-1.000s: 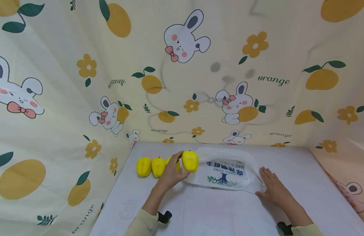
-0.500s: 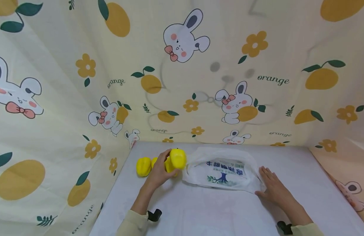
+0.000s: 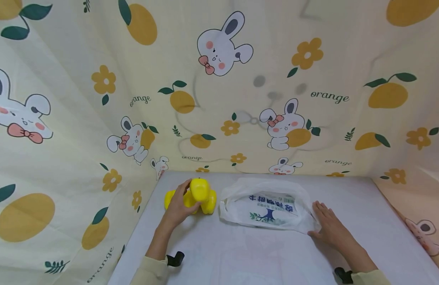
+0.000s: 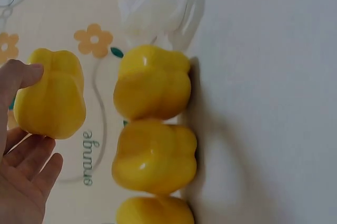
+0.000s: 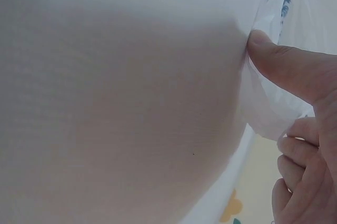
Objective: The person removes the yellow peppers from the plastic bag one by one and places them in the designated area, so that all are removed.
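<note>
My left hand [image 3: 177,210] holds a glossy yellow bell pepper [image 3: 199,188] between thumb and fingers, raised above a row of three more. In the left wrist view the held pepper [image 4: 51,100] is apart from the row, where a near pepper [image 4: 152,83] and a middle pepper [image 4: 154,158] show, with the third cut off by the frame. A white plastic bag [image 3: 237,211] with blue and green print lies flat on the table. At its right end rests my right hand [image 3: 331,229], fingers extended, with the thumb [image 5: 287,66] against the bag's edge.
A white-covered table [image 3: 255,257] carries everything. Behind it and at both sides hangs a cream curtain [image 3: 212,158] printed with rabbits, oranges and flowers. The bag lies just right of the pepper row.
My left hand has carried the pepper leftward from the bag's left end to over the row of peppers. My right hand has stayed at the bag's right end.
</note>
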The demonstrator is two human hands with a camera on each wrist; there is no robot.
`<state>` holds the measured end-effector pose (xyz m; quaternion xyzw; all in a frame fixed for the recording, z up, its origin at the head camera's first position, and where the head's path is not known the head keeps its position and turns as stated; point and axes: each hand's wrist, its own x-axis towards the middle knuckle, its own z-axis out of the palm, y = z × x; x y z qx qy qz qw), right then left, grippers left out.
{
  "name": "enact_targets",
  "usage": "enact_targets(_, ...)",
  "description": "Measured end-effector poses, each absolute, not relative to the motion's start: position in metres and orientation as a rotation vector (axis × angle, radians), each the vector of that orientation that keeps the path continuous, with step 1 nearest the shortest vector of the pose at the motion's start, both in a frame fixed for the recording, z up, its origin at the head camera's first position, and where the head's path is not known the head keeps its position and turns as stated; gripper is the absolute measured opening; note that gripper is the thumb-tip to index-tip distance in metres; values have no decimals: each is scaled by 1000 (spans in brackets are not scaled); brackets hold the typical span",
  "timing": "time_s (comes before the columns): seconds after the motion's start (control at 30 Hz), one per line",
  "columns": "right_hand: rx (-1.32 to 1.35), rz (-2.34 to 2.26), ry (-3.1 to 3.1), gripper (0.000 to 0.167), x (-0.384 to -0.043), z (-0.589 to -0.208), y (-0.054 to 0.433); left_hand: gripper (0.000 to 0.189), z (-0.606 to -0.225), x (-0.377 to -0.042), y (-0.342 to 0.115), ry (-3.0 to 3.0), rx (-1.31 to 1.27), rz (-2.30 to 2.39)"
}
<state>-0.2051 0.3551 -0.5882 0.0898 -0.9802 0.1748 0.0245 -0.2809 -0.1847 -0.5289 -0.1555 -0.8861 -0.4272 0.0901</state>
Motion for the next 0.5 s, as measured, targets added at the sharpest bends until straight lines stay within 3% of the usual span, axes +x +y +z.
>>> enact_targets(0.5, 266, 550, -3026, 112, -205, -589, 355, 95, -534, -285, -227, -2662, -348, -1220)
